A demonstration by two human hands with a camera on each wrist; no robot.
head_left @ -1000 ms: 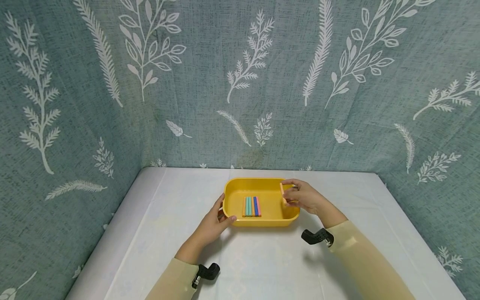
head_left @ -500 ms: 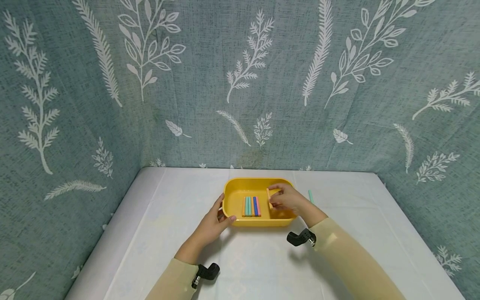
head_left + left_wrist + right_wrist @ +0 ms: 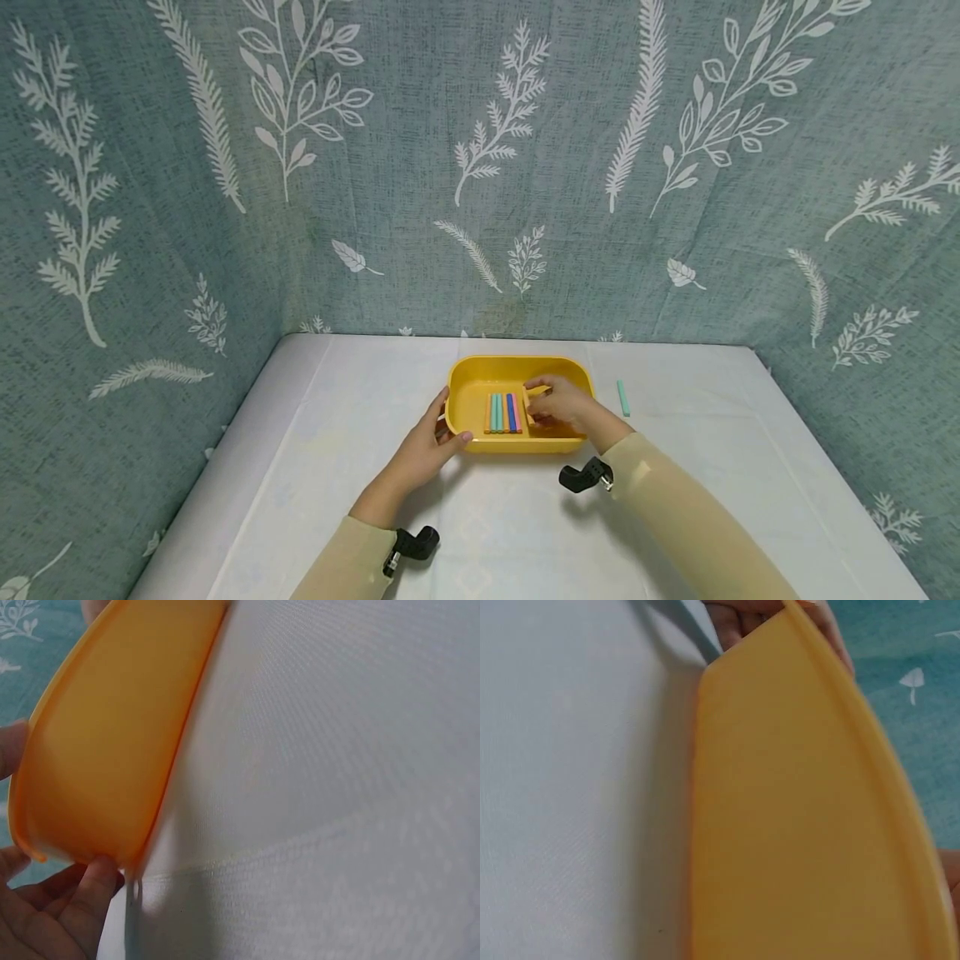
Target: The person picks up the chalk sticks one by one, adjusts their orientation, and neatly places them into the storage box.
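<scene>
A yellow plastic tray (image 3: 525, 446) stands on the white-covered table. My left hand (image 3: 422, 450) holds its left end, thumb over the front rim; in the left wrist view the fingers (image 3: 94, 892) curl against the tray's end. Inside the tray several chalk sticks (image 3: 497, 414) in orange, green, blue and pink lie side by side in a row. Just right of the pink one, my right hand (image 3: 566, 408) pinches a light orange chalk stick (image 3: 527, 403), partly covered by the fingers. In the right wrist view the tray's wall hides that hand's work.
One green chalk stick (image 3: 623, 398) lies on the table right of the tray. A teal leaf-patterned cloth (image 3: 405, 167) hangs behind and at both sides of the white table (image 3: 480, 525). Each wrist carries a small black camera.
My right hand has moved left inside the tray with the light orange chalk stick, up to the row. The green stick on the right has come into view. The left hand keeps its hold.
</scene>
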